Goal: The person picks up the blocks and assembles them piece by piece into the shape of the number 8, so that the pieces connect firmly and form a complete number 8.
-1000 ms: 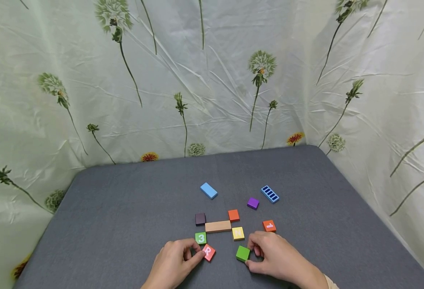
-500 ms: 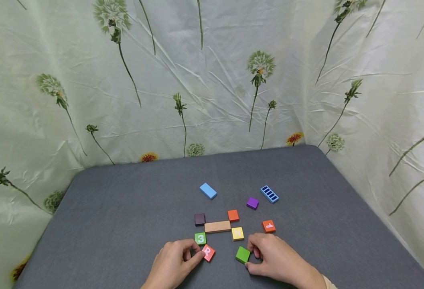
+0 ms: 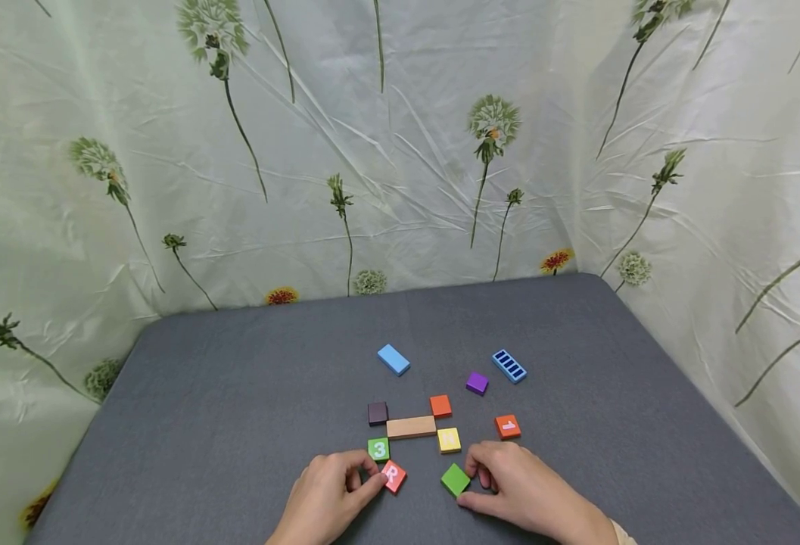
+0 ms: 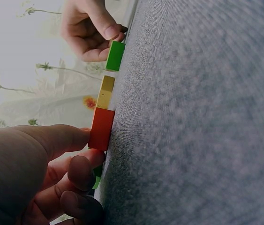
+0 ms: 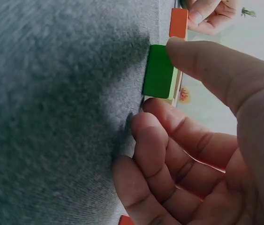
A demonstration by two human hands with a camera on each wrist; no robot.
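Observation:
My left hand [image 3: 331, 492] pinches a red block marked R [image 3: 393, 476] between thumb and forefinger; the block lies turned at an angle just below the green block marked 3 [image 3: 378, 450]. A plain green block [image 3: 456, 480] is between the thumb and forefinger of my right hand [image 3: 525, 484], flat on the table and turned cornerwise. In the right wrist view the thumb touches one end of this green block [image 5: 159, 71] and the forefinger is at the other. The left wrist view has thumb and finger at the red block [image 4: 101, 129].
A wooden plank [image 3: 411, 428] lies among a dark block [image 3: 378, 413], an orange block [image 3: 440, 406] and a yellow block [image 3: 449, 440]. Farther right is an orange block marked 1 [image 3: 508, 426]. Behind are a purple block [image 3: 477, 383], a blue block [image 3: 393, 359] and a striped blue block [image 3: 509, 365].
The plain green block has turned and shifted slightly left, with my right thumb and fingers moving along. My left hand and the red block have stayed in place.

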